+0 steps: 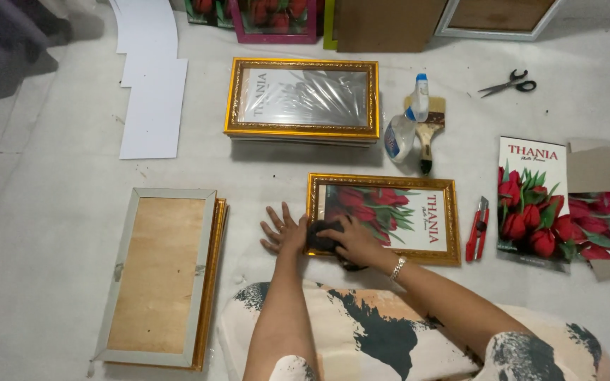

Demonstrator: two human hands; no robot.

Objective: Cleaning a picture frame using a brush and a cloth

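My right hand (356, 240) presses a dark cloth (323, 236) onto the lower left corner of the gold picture frame (383, 217), fingers closed over it. My left hand (284, 231) lies flat and open on the white floor covering (51, 212), just beside the frame's left edge. A red cutter (478, 229) lies right of the frame; a spray bottle (404, 123) and brush (427, 134) lie above it, near a stack of gold frames (302, 99)

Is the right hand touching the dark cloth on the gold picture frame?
Touching. The head view shows the right hand pressed over the dark cloth at the corner of the gold picture frame with red tulips, no gap between them.
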